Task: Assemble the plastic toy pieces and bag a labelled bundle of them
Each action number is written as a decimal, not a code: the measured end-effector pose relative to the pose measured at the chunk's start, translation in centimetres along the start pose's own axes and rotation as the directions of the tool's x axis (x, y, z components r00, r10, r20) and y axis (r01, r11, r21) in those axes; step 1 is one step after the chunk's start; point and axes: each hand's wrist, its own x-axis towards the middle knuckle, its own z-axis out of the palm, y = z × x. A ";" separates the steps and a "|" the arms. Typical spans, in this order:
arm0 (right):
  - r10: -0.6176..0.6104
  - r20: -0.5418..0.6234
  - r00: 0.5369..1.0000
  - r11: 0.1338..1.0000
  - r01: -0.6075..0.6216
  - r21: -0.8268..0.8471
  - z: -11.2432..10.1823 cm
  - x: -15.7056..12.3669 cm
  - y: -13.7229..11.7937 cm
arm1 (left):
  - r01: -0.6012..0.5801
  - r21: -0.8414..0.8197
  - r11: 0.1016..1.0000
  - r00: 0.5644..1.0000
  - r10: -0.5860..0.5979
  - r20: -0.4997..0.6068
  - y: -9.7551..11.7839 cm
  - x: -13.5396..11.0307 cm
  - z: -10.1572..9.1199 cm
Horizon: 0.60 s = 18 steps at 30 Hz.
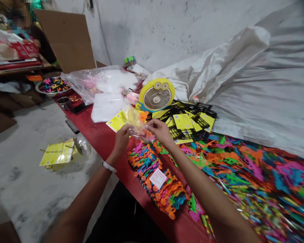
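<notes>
Clear, crinkled plastic bag (138, 131) stretched between both hands, just above the red tabletop (98, 135), and taken as the centre of the clock face for every direction below. Left hand (122, 135) at eight o'clock, thumb and fingers closed on one edge of the film, with a silver-coloured band (108, 166) around the wrist. Right hand (162, 131) at three o'clock, pinching the opposite edge between thumb and fingers. Yellow and orange visible through the film; impossible to tell whether inside or behind.

At one o'clock, near the bag, a round yellow-and-blue fan (157, 98) with two eye shapes on its rim. At three o'clock, beyond the right hand, a tangle of black plastic grid-like frames (205, 108), with flat yellow printed cards (182, 120) strewn over them. Toward four o'clock, a broad heap of small plastic pieces (230, 157) in orange, green, blue and pink. At five o'clock, a dense multicoloured row of plastic pieces (177, 189), with a small white printed card (158, 179) lying on top.

At ten o'clock, a flat stack of white sheets (106, 107). Farther out, between nine and ten, a shiny metal cup (65, 104) beside a flat black rectangular device (79, 108).
</notes>
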 end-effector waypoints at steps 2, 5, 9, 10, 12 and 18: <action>-0.029 -0.057 0.998 0.998 0.026 -0.056 -0.8 -0.1 0.2 | 0.037 -0.151 0.988 0.996 -0.049 -0.077 0.4 0.2 -0.4; -0.066 -0.066 0.996 0.981 0.053 -0.188 -0.4 -1.0 0.4 | 0.096 -0.352 0.931 0.985 -0.140 -0.101 0.9 0.7 0.0; -0.104 0.076 0.992 0.958 0.121 -0.261 1.6 -1.5 1.2 | 0.007 -0.133 0.991 0.994 -0.021 -0.105 1.0 0.2 0.7; -0.126 0.104 0.987 0.952 0.149 -0.266 1.8 -1.1 1.6 | -0.062 0.020 0.998 0.994 0.063 -0.094 1.0 0.0 0.5; -0.189 0.131 0.973 0.946 0.216 -0.241 1.6 0.1 2.8 | -0.243 0.328 0.913 0.963 0.269 -0.036 0.5 -0.4 -0.5; -0.190 0.432 0.881 0.970 0.237 -0.055 -0.1 0.5 6.7 | -0.463 0.598 0.654 0.881 0.414 0.229 -2.5 -2.9 -4.2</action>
